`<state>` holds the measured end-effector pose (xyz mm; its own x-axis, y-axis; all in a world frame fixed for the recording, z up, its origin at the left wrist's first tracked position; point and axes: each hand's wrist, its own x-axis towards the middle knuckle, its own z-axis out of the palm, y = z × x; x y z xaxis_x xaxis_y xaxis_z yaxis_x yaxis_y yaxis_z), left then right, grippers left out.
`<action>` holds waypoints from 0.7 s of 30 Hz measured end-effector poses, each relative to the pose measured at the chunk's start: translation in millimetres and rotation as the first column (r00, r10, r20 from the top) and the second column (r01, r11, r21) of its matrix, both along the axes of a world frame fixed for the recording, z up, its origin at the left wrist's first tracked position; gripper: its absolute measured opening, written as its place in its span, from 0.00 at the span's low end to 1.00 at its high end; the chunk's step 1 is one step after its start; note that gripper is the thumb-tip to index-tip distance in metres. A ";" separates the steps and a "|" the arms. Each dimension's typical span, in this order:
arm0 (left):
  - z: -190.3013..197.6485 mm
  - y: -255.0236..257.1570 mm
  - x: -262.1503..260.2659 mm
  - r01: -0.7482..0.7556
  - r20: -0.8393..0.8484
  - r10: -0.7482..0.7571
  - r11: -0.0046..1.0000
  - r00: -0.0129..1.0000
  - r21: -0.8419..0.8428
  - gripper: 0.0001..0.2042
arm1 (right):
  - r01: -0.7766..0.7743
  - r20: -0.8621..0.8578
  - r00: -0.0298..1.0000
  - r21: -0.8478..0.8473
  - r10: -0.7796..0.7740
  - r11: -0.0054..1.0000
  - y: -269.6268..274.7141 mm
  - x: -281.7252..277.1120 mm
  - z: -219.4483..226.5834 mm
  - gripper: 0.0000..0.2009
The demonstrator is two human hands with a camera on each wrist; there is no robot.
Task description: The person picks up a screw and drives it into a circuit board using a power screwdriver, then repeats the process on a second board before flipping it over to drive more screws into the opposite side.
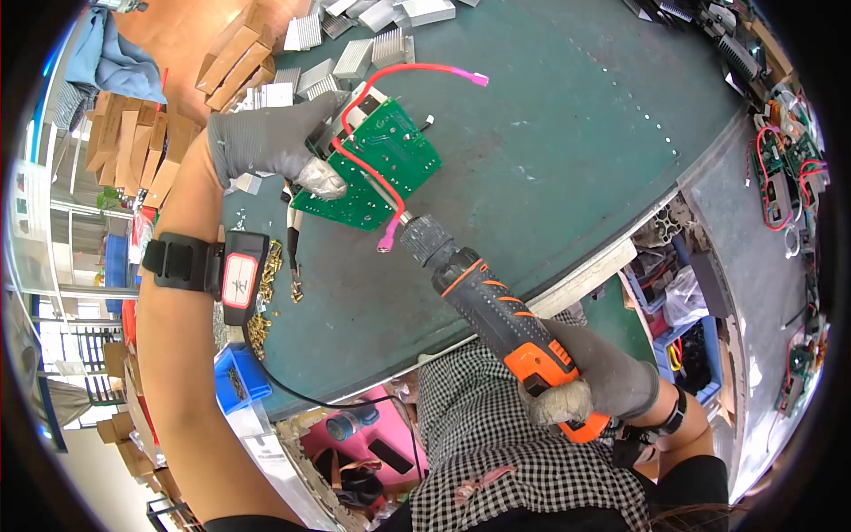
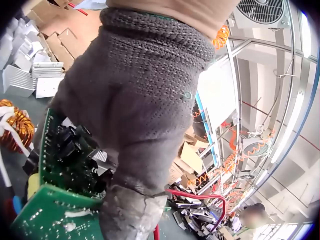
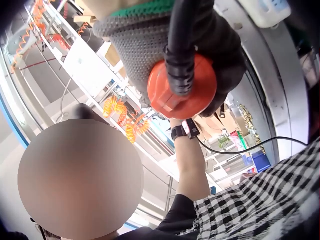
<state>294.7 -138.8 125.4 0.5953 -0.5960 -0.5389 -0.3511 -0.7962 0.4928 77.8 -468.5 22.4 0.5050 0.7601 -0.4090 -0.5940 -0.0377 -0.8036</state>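
Note:
My gloved left hand [image 1: 279, 137] grips a green circuit board [image 1: 412, 160] by its left side, thumb across its face. In the left wrist view, black components stand on the board [image 2: 55, 215] beside the thumb. A red wire [image 1: 403, 69] with pink-sleeved ends arches over the board. My gloved right hand [image 1: 612, 368] grips a black and orange electric screwdriver [image 1: 479, 297], which points up and left with its tip at the board's lower edge, near the wire's lower end. From the right wrist, the orange butt [image 3: 197, 87] shows a thick black cord.
Silver heatsinks [image 1: 355, 58] cluster at the table's far left, beside cardboard boxes [image 1: 235, 58]. Brass-coloured small parts [image 1: 259, 332] and a blue bin [image 1: 239, 377] lie along the left edge. More boards with red wires [image 1: 776, 177] lie at the right. A black cable [image 1: 310, 401] runs along the front edge.

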 end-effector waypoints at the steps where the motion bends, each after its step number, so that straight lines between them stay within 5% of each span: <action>1: 0.4 -2.6 -1.9 -0.011 0.002 0.012 0.999 1.000 -0.030 0.49 | -0.005 0.002 1.000 -0.006 0.005 1.000 -0.4 0.4 -0.4 0.34; 5: -8.2 5.8 7.5 0.062 0.020 -0.061 0.998 0.998 -0.022 0.48 | 0.029 -0.034 0.999 -0.005 -0.029 1.000 1.0 3.3 7.2 0.35; 14: -7.0 4.6 6.9 0.059 0.042 -0.059 0.998 0.997 0.001 0.48 | 0.041 0.171 0.985 -0.037 -0.034 0.998 7.4 6.1 5.9 0.29; 17: -2.4 0.6 2.8 0.045 0.060 -0.047 0.998 0.997 0.033 0.49 | 0.076 -0.111 0.991 0.057 -0.069 0.995 9.4 6.4 23.3 0.28; 21: -0.5 -5.4 -3.0 0.032 0.071 -0.032 0.999 0.997 0.004 0.50 | 0.046 -0.195 0.981 0.126 -0.021 0.991 8.8 5.1 30.1 0.27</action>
